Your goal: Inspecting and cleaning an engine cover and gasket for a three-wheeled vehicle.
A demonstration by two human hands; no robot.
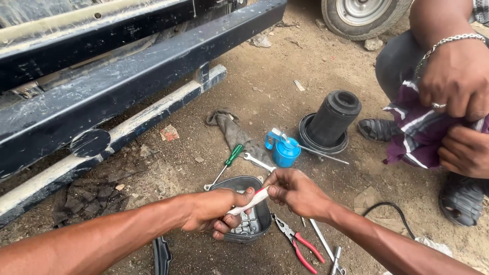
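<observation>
Vehicle's dark side frame (127,66) fills top left, one wheel (362,15) top right. One black cylindrical rubber boot (333,119) stands upright on the dirt, one blue oil can (285,151) beside it. One grey housing (247,216) sits under the hands. Left hand (211,211) clenched around the lower end of one white-and-red tube (249,202); right hand (295,191) pinches its upper end, fingers curled. Tube's long axis runs lower left to upper right. One red-handled pliers (300,247), one green screwdriver (229,160). A co-worker's two hands (458,81) grip purple cloth (420,132).
</observation>
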